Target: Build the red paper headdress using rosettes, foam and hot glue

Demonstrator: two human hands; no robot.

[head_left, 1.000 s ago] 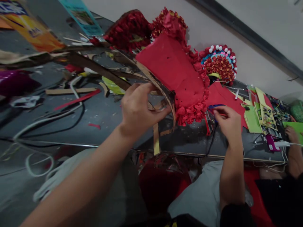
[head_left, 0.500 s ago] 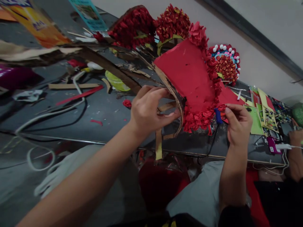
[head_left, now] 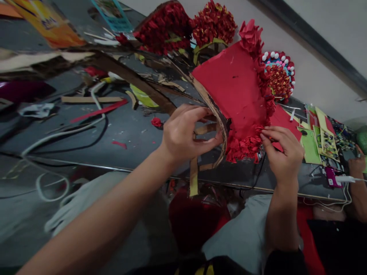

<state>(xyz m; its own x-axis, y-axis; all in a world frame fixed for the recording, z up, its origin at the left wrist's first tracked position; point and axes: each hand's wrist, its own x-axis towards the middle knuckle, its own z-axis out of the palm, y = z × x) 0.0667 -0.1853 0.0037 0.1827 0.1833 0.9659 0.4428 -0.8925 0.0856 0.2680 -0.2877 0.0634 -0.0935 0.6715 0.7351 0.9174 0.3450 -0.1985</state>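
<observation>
My left hand [head_left: 183, 133] is closed on the cardboard rim [head_left: 210, 101] of a red paper-covered panel [head_left: 236, 86], thumb inside the curved strip and fingers at its upper side. The panel is tilted up above the table, with ruffles of crumpled red paper [head_left: 243, 147] along its right and lower edges. At the lower right of those ruffles, the pinched fingertips of my right hand [head_left: 283, 152] touch a bit of red paper. The fingers partly hide that piece. Long cardboard strips [head_left: 137, 82] run left from the panel.
Behind stand red ruffled pieces [head_left: 215, 23] and a round decoration with white balls [head_left: 276, 76]. A white cable [head_left: 63, 131], a red strip [head_left: 100, 110] and scraps lie left on the table [head_left: 137, 141]. At right are green sheets [head_left: 312, 147], a purple box [head_left: 334, 177] and another person's hand [head_left: 357, 164].
My right hand has moved left, bringing the red paper against the ruffled edge. A blue object beside it is no longer visible. The view has shifted slightly; my left hand keeps its grip.
</observation>
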